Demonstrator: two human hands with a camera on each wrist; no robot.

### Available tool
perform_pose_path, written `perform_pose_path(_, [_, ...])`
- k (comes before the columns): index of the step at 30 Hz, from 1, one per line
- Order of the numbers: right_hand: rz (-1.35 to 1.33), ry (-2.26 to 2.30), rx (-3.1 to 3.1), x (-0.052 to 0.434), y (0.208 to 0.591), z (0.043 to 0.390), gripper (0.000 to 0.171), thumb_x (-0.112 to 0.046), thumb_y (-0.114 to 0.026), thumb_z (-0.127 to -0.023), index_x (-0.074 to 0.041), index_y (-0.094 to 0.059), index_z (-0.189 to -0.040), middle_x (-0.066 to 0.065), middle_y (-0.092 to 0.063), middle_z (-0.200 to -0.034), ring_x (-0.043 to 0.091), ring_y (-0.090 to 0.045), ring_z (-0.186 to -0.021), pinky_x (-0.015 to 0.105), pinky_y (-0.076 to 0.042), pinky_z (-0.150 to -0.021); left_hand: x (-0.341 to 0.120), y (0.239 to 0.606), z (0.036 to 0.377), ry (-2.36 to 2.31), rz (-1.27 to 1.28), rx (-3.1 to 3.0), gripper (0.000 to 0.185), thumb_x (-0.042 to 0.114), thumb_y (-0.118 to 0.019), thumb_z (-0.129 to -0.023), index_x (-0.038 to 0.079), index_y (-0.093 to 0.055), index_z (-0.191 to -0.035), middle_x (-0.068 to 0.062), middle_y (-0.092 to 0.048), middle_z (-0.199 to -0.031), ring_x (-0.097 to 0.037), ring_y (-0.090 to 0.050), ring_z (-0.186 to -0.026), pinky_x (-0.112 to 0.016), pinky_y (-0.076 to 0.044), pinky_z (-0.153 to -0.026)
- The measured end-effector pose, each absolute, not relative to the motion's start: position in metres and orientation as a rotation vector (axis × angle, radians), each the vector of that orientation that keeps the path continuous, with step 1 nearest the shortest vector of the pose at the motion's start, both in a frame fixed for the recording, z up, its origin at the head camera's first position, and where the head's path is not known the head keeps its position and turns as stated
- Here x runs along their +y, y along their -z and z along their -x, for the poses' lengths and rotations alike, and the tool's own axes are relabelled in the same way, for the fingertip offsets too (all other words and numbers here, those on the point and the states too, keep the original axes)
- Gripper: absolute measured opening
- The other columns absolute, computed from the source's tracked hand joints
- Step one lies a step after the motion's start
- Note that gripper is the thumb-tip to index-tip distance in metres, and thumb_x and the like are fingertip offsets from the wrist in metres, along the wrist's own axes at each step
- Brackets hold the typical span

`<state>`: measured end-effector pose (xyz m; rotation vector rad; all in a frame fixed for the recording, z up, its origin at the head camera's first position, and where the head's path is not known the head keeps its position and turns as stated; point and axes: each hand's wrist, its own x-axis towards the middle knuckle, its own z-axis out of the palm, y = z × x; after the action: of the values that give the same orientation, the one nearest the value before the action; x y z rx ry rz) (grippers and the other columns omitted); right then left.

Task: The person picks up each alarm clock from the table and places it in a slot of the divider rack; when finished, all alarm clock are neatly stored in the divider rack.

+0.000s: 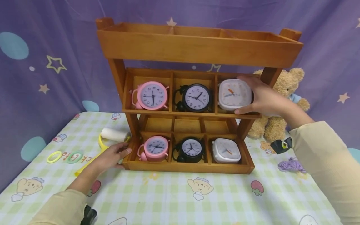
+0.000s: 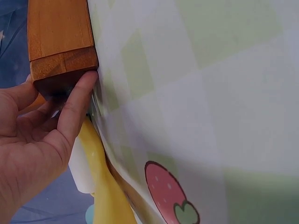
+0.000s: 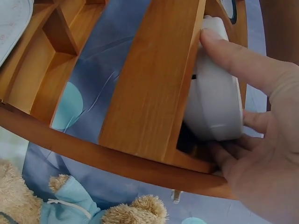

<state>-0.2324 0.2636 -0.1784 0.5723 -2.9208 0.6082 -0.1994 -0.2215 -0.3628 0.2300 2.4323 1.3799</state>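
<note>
A brown wooden shelf [image 1: 197, 48] with tiers of compartments stands on the table. My right hand [image 1: 265, 97] grips a white square alarm clock [image 1: 235, 93] in the middle tier's right compartment, thumb low and fingers above; the right wrist view shows the clock's white side [image 3: 212, 102] partly out past the wood. Beside it sit a black clock [image 1: 197, 97] and a pink clock [image 1: 153, 95]. Below are another pink clock [image 1: 156, 148], black clock [image 1: 192, 150] and white clock [image 1: 226, 151]. My left hand [image 1: 111, 156] holds the shelf's lower left corner [image 2: 65, 65], thumb and fingers on opposite sides.
A teddy bear [image 1: 271, 128] sits behind the shelf's right side, near a purple yarn bundle [image 1: 291, 165]. At left lie a yellow-handled white roller [image 1: 113, 134], a yellow ring [image 1: 54, 157] and a green ring [image 1: 74, 157] on the checked tablecloth [image 1: 135, 200]. A purple curtain [image 1: 67, 25] hangs behind.
</note>
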Motion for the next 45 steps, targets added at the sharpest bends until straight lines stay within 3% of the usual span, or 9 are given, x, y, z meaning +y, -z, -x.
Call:
perform_pose_path(16, [-0.504, -0.665, -3.03, 0.265, 0.177, 0.231, 0.124, -0.03, -0.091, -0.078, -0.006, -0.005, -0.164, 0.032, -0.025, -0.153, 0.046, -0.035, -0.131, 0.065, -0.034, -0.106, -0.218, 0.361, 0.2, -1.385, -0.223, 2.432, 0.054, 0.014, -0.042, -0.111, -0.02, -0.024, -0.149, -0.044, -0.035, -0.144, -0.054, -0.041, -0.132, -0.048, -0.062, -0.08])
perform_pose_path(31, [-0.537, -0.684, -2.992, 0.268, 0.184, 0.221, 0.119, -0.036, -0.09, -0.078, -0.017, -0.01, -0.165, 0.028, -0.024, -0.157, 0.043, -0.038, -0.13, 0.063, -0.037, -0.104, -0.218, 0.362, 0.198, -1.388, -0.207, 2.417, 0.054, 0.014, -0.041, -0.111, -0.02, -0.022, -0.149, -0.045, -0.032, -0.145, -0.055, -0.04, -0.133, -0.049, -0.062, -0.081])
perform_pose_path(40, [-0.627, -0.558, -2.87, 0.268, 0.187, 0.202, 0.11, -0.038, -0.086, -0.082, -0.015, -0.017, -0.164, 0.021, -0.018, -0.165, 0.043, -0.018, -0.149, 0.071, -0.025, -0.113, -0.214, 0.358, 0.195, -1.349, -0.236, 2.478, 0.052, 0.01, -0.041, -0.11, -0.022, -0.024, -0.147, -0.047, -0.034, -0.144, -0.057, -0.045, -0.129, -0.049, -0.063, -0.077])
perform_pose_path(45, [-0.654, -0.522, -2.818, 0.269, 0.192, 0.195, 0.103, -0.035, -0.084, -0.086, -0.013, -0.019, -0.164, 0.021, -0.021, -0.164, 0.043, -0.018, -0.149, 0.071, -0.023, -0.114, -0.211, 0.355, 0.194, -1.284, -0.194, 2.523, 0.054, 0.01, -0.041, -0.11, -0.023, -0.02, -0.148, -0.047, -0.03, -0.147, -0.057, -0.045, -0.129, -0.048, -0.063, -0.077])
